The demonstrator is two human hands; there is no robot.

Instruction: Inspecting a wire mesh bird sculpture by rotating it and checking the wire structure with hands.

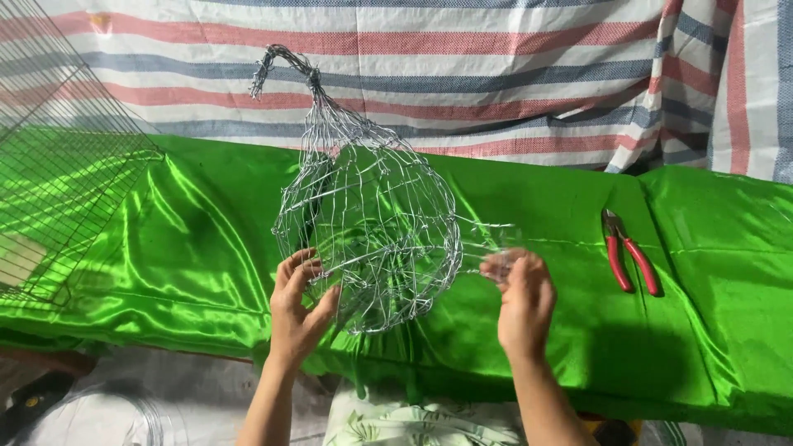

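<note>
A wire basket (pixel 368 223) stands on the cloth (pixel 190 248), pliers (pixel 629 252) to its right (wire grid (pixel 58 149) far left).

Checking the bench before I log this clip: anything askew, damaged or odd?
Nothing looks damaged. The wire mesh basket is irregular, its strands bunched in a twisted tail at the top. The left hand grips its lower rim; the right hand pinches a thin wire. Red-handled pliers lie apart on the green cloth.

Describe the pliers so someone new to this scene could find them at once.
Start at the green satin cloth over the table. Right of the wire-mesh basket and the right hand, the pliers lie alone: red handles, the only red tool there.
</note>
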